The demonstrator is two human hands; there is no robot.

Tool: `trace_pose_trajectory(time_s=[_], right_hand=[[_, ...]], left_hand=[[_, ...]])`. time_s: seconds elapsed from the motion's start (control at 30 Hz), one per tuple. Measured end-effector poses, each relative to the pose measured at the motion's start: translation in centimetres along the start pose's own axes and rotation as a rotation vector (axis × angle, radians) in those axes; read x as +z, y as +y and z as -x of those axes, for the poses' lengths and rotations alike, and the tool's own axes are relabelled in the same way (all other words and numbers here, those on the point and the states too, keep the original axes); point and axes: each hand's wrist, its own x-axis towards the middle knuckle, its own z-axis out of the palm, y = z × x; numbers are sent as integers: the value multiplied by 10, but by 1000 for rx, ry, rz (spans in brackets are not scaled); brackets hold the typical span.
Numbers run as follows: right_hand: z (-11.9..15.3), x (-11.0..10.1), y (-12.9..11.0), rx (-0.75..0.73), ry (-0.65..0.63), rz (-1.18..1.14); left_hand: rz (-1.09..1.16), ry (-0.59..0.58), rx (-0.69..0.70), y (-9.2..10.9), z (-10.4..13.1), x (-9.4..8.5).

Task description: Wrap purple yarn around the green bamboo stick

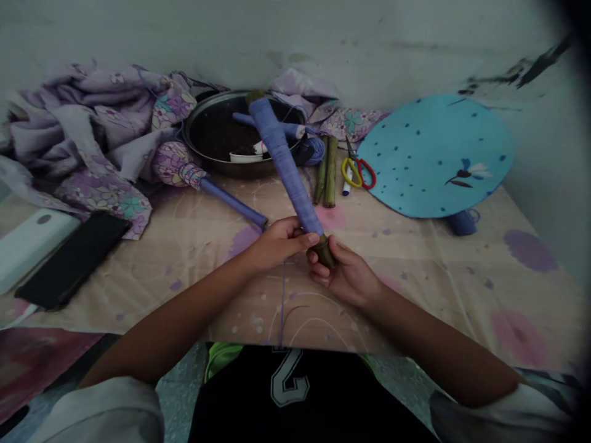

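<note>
A stick wrapped in purple yarn (287, 157) slants up and away from me, bare greenish-brown at both ends. My left hand (289, 239) grips it near the lower edge of the wrapping, thumb pressed on the yarn. Around the bare lower end closes my right hand (344, 267). A strand of purple yarn (282, 301) hangs from beneath my left hand toward my lap. Close beyond that hand lies a purple-wrapped handle (235, 204) with a flowered cloth head (175, 163).
Behind stands a dark pan (207, 161) holding dark soil-like material and another purple piece. To its right are bare sticks (330, 172), a marker (346, 184), scissors (359, 172) and a blue dotted oval (429, 154). Crumpled cloth (92, 111), a phone (74, 258) and a white device (34, 243) lie left.
</note>
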Motion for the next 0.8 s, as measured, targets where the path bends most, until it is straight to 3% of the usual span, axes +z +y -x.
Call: trace_pose_trajectory(time_s=[0.13, 0.27, 0.53, 0.8], right_hand=[[0, 0, 1, 96, -2, -67], [-1, 1, -1, 103, 56, -72], [1, 2, 0, -141, 102, 136], [1, 4, 4, -187, 135, 121]], left_hand=[[31, -71, -34, 4, 2, -1], [-18, -60, -28, 4, 2, -4], [-203, -19, -7, 0, -1, -10], [-212, -9, 31, 0, -1, -8]])
